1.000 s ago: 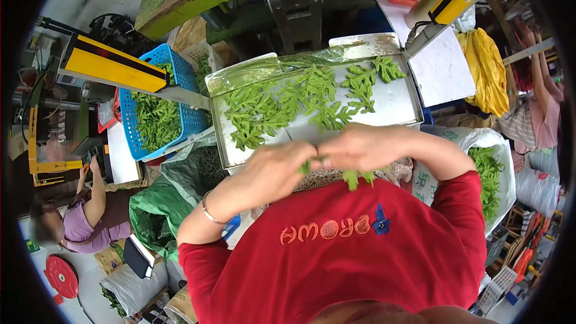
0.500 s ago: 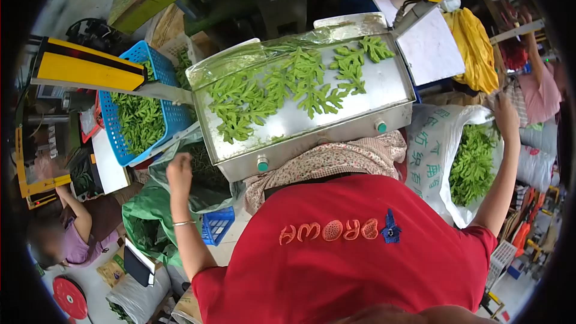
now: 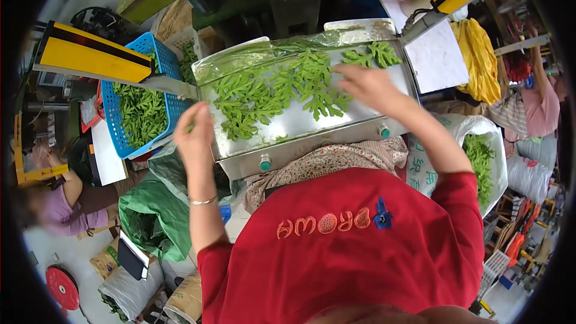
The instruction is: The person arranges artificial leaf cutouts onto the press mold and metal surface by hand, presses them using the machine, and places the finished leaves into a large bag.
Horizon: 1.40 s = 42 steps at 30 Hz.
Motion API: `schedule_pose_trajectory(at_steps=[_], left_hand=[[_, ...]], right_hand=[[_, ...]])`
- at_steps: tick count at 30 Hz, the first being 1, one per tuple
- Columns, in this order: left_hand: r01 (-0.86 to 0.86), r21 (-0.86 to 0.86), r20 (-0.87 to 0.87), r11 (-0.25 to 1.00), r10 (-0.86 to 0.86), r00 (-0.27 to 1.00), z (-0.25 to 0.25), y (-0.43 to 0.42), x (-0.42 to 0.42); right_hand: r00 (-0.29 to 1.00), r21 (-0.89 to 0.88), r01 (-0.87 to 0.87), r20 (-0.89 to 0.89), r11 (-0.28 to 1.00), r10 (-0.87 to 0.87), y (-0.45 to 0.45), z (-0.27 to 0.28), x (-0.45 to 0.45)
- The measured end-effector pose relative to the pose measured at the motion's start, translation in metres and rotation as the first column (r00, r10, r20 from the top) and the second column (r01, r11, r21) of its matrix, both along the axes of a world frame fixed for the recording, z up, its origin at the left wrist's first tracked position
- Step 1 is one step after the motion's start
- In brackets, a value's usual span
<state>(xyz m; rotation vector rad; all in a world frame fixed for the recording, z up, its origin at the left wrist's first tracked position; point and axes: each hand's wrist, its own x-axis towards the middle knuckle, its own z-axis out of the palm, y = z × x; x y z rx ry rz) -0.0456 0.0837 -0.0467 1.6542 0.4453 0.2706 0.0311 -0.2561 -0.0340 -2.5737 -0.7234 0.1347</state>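
Green lobed leaves (image 3: 246,105) lie spread in a band over the shiny metal tray (image 3: 288,129). My right hand (image 3: 369,87) is above the tray's right half, its fingertips at the leaves there. Motion blurs these fingers, so whether they grip a leaf is unclear, and the hand covers part of the foliage. At the tray's left edge, my left hand (image 3: 195,132) is raised with its fingers closed. A small green piece of leaf (image 3: 190,127) shows between them.
Cut leaves fill a blue basket (image 3: 170,54) on the left. A white woven bag (image 3: 499,168) of leaves stands at right, a green bag (image 3: 153,213) lower left. Yellow-and-black bars (image 3: 93,54) flank the tray, whose front has green buttons (image 3: 265,163). Other people are at both sides.
My right hand has left the white bag and come across to the tray's leaves. My left hand has risen from beside the green bag to the tray's left edge.
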Motion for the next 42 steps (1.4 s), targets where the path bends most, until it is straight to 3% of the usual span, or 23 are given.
schedule_pose_trajectory(at_steps=[1, 2, 4, 5, 9, 10, 14, 20, 24, 25, 27, 29, 31, 34, 36, 37, 39, 42], left_hand=[[0.062, 0.055, 0.044, 0.997, -0.064, 0.997, -0.006, -0.017, 0.007], [0.107, -0.017, -0.029, 0.994, -0.107, 0.994, 0.003, -0.040, 0.013], [0.226, -0.091, -0.003, 0.970, -0.227, 0.974, -0.010, -0.066, 0.025], [0.247, -0.102, -0.014, 0.964, -0.249, 0.968, -0.012, -0.077, 0.031], [0.357, -0.077, -0.026, 0.931, -0.359, 0.933, -0.014, -0.097, 0.056], [0.362, -0.078, -0.031, 0.929, -0.365, 0.930, -0.013, -0.101, 0.062], [0.596, -0.056, 0.050, 0.801, -0.594, 0.803, -0.008, -0.113, 0.081], [0.671, -0.062, -0.104, 0.739, -0.673, 0.732, 0.001, -0.105, 0.076], [0.568, -0.015, 0.089, 0.823, -0.564, 0.821, 0.006, -0.107, 0.059], [0.565, -0.007, 0.096, 0.825, -0.562, 0.822, 0.008, -0.106, 0.055], [0.514, 0.066, 0.120, 0.855, -0.518, 0.847, 0.013, -0.105, 0.047], [0.458, 0.138, 0.148, 0.878, -0.475, 0.867, 0.020, -0.103, 0.040], [0.388, 0.343, 0.140, 0.855, -0.455, 0.879, 0.041, -0.103, 0.036], [0.282, 0.366, 0.278, 0.887, -0.393, 0.877, 0.067, -0.100, 0.036], [0.248, 0.256, 0.319, 0.934, -0.324, 0.891, 0.096, -0.089, 0.039], [0.243, 0.261, 0.329, 0.934, -0.323, 0.887, 0.105, -0.081, 0.039], [0.178, 0.185, 0.413, 0.966, -0.241, 0.878, 0.117, -0.070, 0.042], [0.179, 0.168, 0.414, 0.969, -0.234, 0.879, 0.114, -0.065, 0.049]], right_hand=[[0.994, 0.075, -0.092, 0.070, 0.993, 0.087, 0.020, -0.023, 0.006], [0.993, 0.082, -0.103, -0.040, 0.991, 0.107, 0.034, -0.031, 0.012], [0.974, 0.038, -0.113, -0.191, 0.993, 0.118, 0.044, -0.048, 0.022], [0.973, 0.039, -0.116, -0.195, 0.993, 0.121, 0.042, -0.051, 0.025], [0.983, 0.334, -0.016, -0.165, 0.942, 0.075, 0.024, -0.058, 0.021], [0.983, 0.335, -0.008, -0.169, 0.942, 0.069, 0.022, -0.055, 0.020], [0.885, 0.666, 0.196, -0.437, 0.720, 0.163, 0.019, -0.022, 0.023], [0.863, 0.719, 0.277, -0.477, 0.637, 0.164, 0.035, -0.006, 0.026], [0.861, 0.605, 0.233, -0.492, 0.761, 0.129, 0.042, 0.003, 0.016], [0.866, 0.609, 0.224, -0.483, 0.761, 0.132, 0.044, 0.005, 0.013], [0.981, 0.575, -0.046, -0.127, 0.817, 0.145, 0.048, 0.006, 0.005], [0.951, 0.436, -0.280, 0.245, 0.855, 0.187, 0.053, 0.009, -0.001], [0.930, 0.485, -0.297, 0.342, 0.822, 0.134, 0.058, 0.019, 0.001], [0.827, 0.612, -0.366, 0.560, 0.701, -0.057, 0.063, 0.050, 0.011], [0.903, 0.757, -0.234, 0.402, 0.610, -0.153, 0.053, 0.096, 0.011], [0.898, 0.756, -0.245, 0.413, 0.608, -0.152, 0.048, 0.115, 0.013], [0.927, 0.854, -0.211, 0.329, 0.476, -0.179, 0.039, 0.147, 0.018], [0.963, 0.889, -0.141, 0.225, 0.436, -0.147, 0.039, 0.175, 0.039]])
